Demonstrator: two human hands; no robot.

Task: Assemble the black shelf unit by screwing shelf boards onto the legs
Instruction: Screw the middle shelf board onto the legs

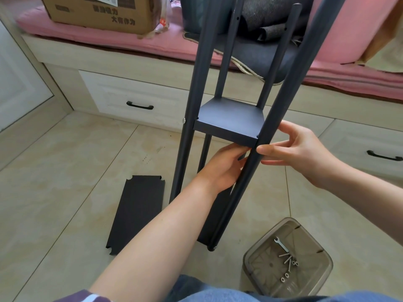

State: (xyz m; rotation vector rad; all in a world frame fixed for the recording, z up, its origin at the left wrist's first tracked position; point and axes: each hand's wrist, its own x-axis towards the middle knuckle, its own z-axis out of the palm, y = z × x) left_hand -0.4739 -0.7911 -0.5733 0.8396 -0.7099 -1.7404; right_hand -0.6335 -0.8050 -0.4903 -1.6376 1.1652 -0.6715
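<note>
The partly assembled shelf unit [226, 118] is stood on the tiled floor [54, 171] at the centre of the view, with one shelf board [229, 120] fixed between four legs and a base board low at 6 o'clock. The frame is judged to be stiff painted metal, light, smooth and liable to slip or tip; it is best held by a leg close to a board joint. The left hand [222, 168] is reached under the board's near right corner, fingers loosely extended against the underside; whether anything is held there cannot be told. The right hand [298, 149] is placed at 3 o'clock of the near right leg [270, 131], thumb and fingertips pressed to it, partly open. A spare board [137, 212] lies at 8 o'clock, and screws with a spanner rest in a tray [305, 286] at 5 o'clock
</note>
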